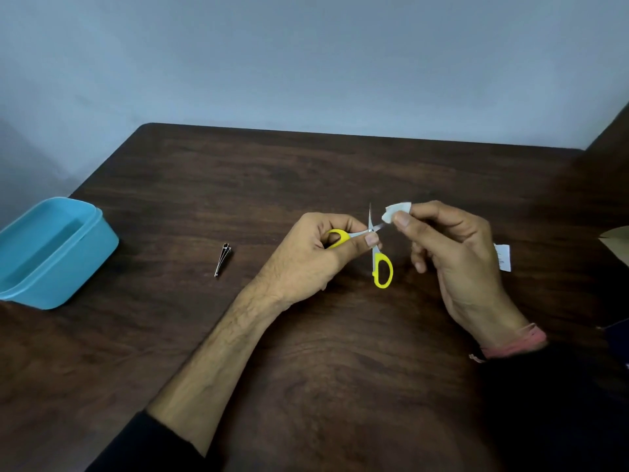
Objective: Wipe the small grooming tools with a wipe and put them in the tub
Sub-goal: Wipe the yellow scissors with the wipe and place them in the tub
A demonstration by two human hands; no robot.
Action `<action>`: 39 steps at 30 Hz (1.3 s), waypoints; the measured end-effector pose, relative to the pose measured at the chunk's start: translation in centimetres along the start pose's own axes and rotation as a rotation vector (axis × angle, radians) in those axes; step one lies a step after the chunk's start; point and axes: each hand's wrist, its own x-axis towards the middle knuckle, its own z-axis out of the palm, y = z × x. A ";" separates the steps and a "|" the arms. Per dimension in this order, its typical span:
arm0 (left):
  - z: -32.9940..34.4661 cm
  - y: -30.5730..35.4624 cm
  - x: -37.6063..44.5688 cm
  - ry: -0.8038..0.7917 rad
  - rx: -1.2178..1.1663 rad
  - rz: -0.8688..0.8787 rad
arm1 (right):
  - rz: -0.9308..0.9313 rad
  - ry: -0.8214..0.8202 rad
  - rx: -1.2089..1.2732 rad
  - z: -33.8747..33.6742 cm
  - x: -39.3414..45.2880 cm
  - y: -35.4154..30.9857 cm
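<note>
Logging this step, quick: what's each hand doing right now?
Left hand: holds the yellow-handled scissors, blades open.
Right hand: pinches the white wipe beside the blades.

Yellow-handled scissors (382, 267), white wipe (394, 211), light-blue tub (85, 247), dark brown wood-grain table (306, 185)

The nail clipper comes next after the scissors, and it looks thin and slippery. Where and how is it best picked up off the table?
Pinch the nail clipper across its two long sides near the middle, coming straight down from above. It lies flat on the table, apart from the tub, so both sides are free for the fingers. The left hand is nearer, but it now holds the scissors.
</note>
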 end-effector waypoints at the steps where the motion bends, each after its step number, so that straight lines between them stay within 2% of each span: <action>1: 0.0 -0.1 0.0 0.002 0.001 0.000 | -0.001 0.009 0.001 0.0 0.0 -0.1; 8: -0.1 -0.5 0.1 -0.045 0.061 0.009 | -0.073 -0.051 -0.247 0.4 -0.4 0.3; 17: -0.4 -0.6 0.1 -0.094 0.097 0.024 | -0.015 -0.069 -0.133 0.2 -0.3 -0.2; 20: -0.4 -0.4 0.0 -0.126 0.093 0.023 | -0.008 -0.082 -0.154 0.2 -0.2 -0.2; 25: -0.6 -0.2 0.0 -0.166 0.136 0.033 | -0.074 0.015 -0.230 0.4 0.0 0.0; 29: -0.6 -0.2 0.0 -0.183 0.132 0.037 | -0.093 -0.035 -0.299 0.3 -0.1 -0.1; 33: -0.8 -0.3 0.0 -0.221 0.151 0.066 | -0.101 -0.001 -0.307 0.1 0.0 -0.3; 37: -0.9 -0.3 0.0 -0.215 0.139 0.062 | -0.098 -0.069 -0.322 0.3 -0.3 -0.4; 39: -0.9 -0.2 0.0 -0.212 0.140 0.071 | -0.091 -0.039 -0.312 0.4 -0.2 -0.4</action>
